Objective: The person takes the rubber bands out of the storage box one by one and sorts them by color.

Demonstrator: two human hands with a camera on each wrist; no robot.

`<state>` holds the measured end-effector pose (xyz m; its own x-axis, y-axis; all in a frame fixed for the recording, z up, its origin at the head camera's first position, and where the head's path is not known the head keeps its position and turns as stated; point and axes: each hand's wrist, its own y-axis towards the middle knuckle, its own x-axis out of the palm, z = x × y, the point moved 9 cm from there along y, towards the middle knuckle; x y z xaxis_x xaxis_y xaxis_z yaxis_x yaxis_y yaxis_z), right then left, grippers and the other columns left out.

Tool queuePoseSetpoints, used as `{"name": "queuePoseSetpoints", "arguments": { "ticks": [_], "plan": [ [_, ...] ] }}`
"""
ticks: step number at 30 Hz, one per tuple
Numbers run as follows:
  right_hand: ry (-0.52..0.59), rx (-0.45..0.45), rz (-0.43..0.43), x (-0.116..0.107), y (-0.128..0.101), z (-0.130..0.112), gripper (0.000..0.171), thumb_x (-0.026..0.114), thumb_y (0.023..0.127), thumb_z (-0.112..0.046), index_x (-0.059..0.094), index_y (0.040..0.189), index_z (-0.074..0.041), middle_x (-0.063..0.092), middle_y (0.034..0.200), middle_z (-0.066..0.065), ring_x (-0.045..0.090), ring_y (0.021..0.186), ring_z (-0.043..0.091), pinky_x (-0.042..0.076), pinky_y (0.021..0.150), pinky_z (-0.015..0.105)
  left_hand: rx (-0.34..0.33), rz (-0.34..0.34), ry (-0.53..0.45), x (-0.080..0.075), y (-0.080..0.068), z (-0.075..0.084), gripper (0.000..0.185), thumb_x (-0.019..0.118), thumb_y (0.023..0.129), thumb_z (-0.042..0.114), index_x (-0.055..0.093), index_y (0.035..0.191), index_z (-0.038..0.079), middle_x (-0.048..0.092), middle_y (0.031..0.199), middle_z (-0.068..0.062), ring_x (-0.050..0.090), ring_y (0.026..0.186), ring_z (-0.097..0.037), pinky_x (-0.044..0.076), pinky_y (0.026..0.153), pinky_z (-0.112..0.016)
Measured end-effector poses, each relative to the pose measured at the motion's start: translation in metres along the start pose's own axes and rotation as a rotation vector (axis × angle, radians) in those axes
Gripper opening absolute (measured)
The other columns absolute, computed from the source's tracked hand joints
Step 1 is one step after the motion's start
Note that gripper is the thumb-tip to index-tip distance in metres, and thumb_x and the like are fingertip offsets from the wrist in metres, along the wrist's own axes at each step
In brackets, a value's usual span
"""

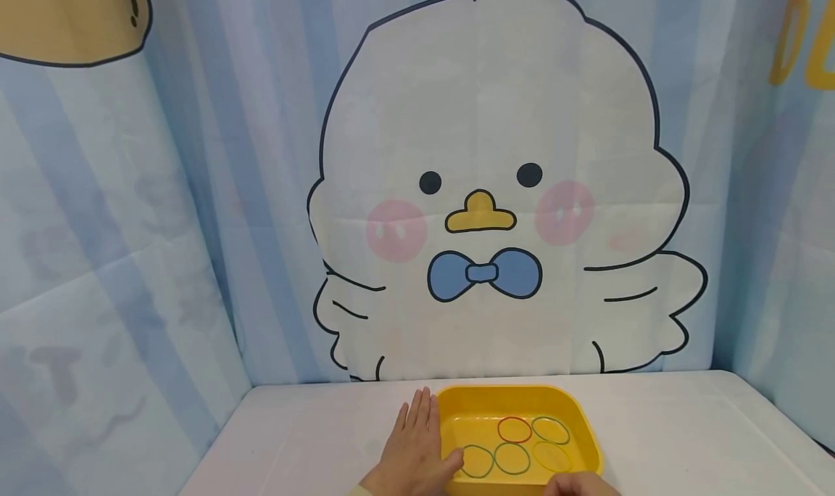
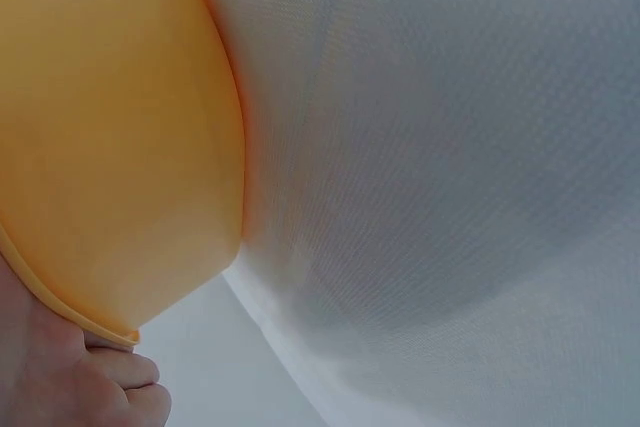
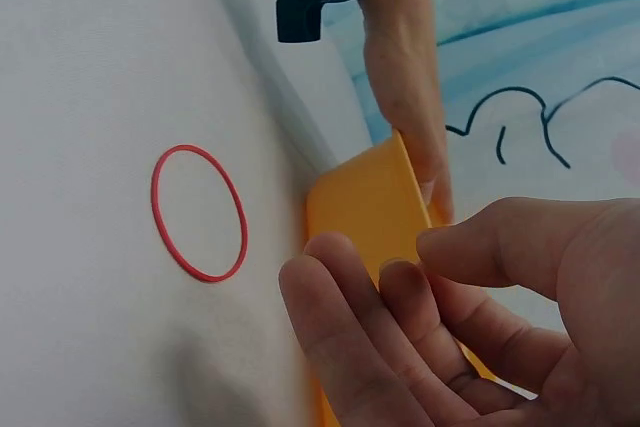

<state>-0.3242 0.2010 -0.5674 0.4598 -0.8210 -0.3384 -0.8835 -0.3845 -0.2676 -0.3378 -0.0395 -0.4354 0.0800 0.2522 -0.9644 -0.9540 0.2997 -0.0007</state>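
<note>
The left hand (image 1: 414,449) lies flat with fingers straight against the left rim of the yellow tray (image 1: 583,427), thumb hooked over the edge, while the right hand (image 3: 470,327) hovers loose and empty near the tray's front edge. Five thin rubber bands sit flat inside the tray, a red band (image 1: 514,429) among yellow and green ones, so most sorting looks done. One loose red band (image 3: 198,211), a thin round loop, lies on the white table (image 1: 685,438) just beside the tray, not yet collected.
</note>
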Motion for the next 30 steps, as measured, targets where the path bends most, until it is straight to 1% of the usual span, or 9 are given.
{"name": "queuePoseSetpoints", "arguments": {
  "ticks": [3,6,9,13,15,16,19,23,30],
  "plan": [
    [0.008,-0.009,-0.028,-0.004,0.008,0.004,0.028,0.077,0.083,-0.030,0.069,0.095,-0.007,0.071,0.085,0.005,0.063,0.077,0.020,0.055,0.072,0.033,-0.006,-0.003,-0.006,0.000,0.000,-0.001,0.090,0.048,0.088,0.055,0.026,0.155,0.000,0.020,0.165,-0.014,0.021,0.153,-0.030,0.018,0.124,-0.051],
    [0.055,-0.017,-0.057,-0.004,0.003,-0.009,0.026,0.076,0.084,-0.028,0.068,0.097,-0.006,0.071,0.087,0.007,0.064,0.077,0.020,0.055,0.072,0.032,-0.013,-0.008,-0.011,0.000,0.000,-0.002,0.090,0.048,0.088,0.056,0.025,0.155,0.002,0.019,0.166,-0.012,0.020,0.153,-0.029,0.018,0.125,-0.050],
    [0.056,-0.020,-0.065,0.001,-0.018,-0.047,0.017,0.068,0.089,-0.021,0.067,0.097,-0.007,0.069,0.086,0.006,0.063,0.077,0.017,0.055,0.072,0.029,-0.015,-0.012,-0.008,0.000,-0.001,-0.002,0.091,0.048,0.088,0.057,0.024,0.156,0.002,0.018,0.166,-0.011,0.019,0.153,-0.029,0.018,0.125,-0.049],
    [0.042,-0.028,-0.048,0.009,-0.053,-0.110,0.012,0.059,0.091,-0.012,0.065,0.096,-0.004,0.065,0.082,0.002,0.060,0.075,0.015,0.052,0.072,0.026,-0.013,-0.013,-0.006,-0.001,-0.001,-0.001,0.090,0.048,0.088,0.057,0.024,0.156,0.002,0.019,0.166,-0.012,0.020,0.153,-0.029,0.018,0.125,-0.049],
    [0.054,-0.013,-0.046,0.011,-0.064,-0.129,0.013,0.059,0.091,-0.013,0.065,0.097,-0.003,0.064,0.081,0.001,0.059,0.074,0.014,0.052,0.071,0.026,-0.006,-0.010,-0.010,-0.001,-0.001,0.000,0.090,0.048,0.088,0.056,0.025,0.155,0.001,0.019,0.166,-0.013,0.020,0.153,-0.029,0.018,0.124,-0.050],
    [0.064,-0.015,-0.028,0.012,-0.068,-0.137,0.013,0.059,0.090,-0.012,0.064,0.097,-0.001,0.063,0.080,0.002,0.059,0.074,0.015,0.052,0.071,0.026,-0.005,-0.010,-0.012,-0.001,-0.001,0.000,0.090,0.048,0.088,0.056,0.025,0.155,0.000,0.020,0.166,-0.013,0.020,0.153,-0.030,0.018,0.124,-0.050],
    [0.058,0.017,0.001,0.011,-0.071,-0.148,0.015,0.059,0.089,-0.012,0.063,0.098,-0.001,0.062,0.082,0.003,0.059,0.076,0.016,0.052,0.073,0.026,0.000,-0.005,-0.014,-0.001,-0.001,0.000,0.090,0.048,0.088,0.055,0.026,0.154,-0.001,0.020,0.165,-0.015,0.021,0.153,-0.030,0.018,0.124,-0.050],
    [0.075,0.012,0.024,0.007,-0.068,-0.152,0.016,0.058,0.090,-0.010,0.061,0.102,0.000,0.065,0.087,0.006,0.061,0.079,0.018,0.056,0.076,0.029,-0.005,-0.011,-0.010,0.000,0.000,0.000,0.090,0.047,0.088,0.056,0.025,0.155,0.000,0.019,0.166,-0.014,0.020,0.153,-0.029,0.018,0.124,-0.050],
    [0.180,-0.100,-0.002,0.006,-0.057,-0.164,0.014,0.059,0.092,-0.008,0.058,0.100,0.003,0.063,0.087,0.009,0.068,0.078,0.020,0.062,0.073,0.035,0.005,0.001,0.009,0.000,0.000,0.000,0.090,0.046,0.088,0.057,0.027,0.154,-0.001,0.022,0.165,-0.015,0.021,0.153,-0.030,0.020,0.124,-0.051]
  ]
}}
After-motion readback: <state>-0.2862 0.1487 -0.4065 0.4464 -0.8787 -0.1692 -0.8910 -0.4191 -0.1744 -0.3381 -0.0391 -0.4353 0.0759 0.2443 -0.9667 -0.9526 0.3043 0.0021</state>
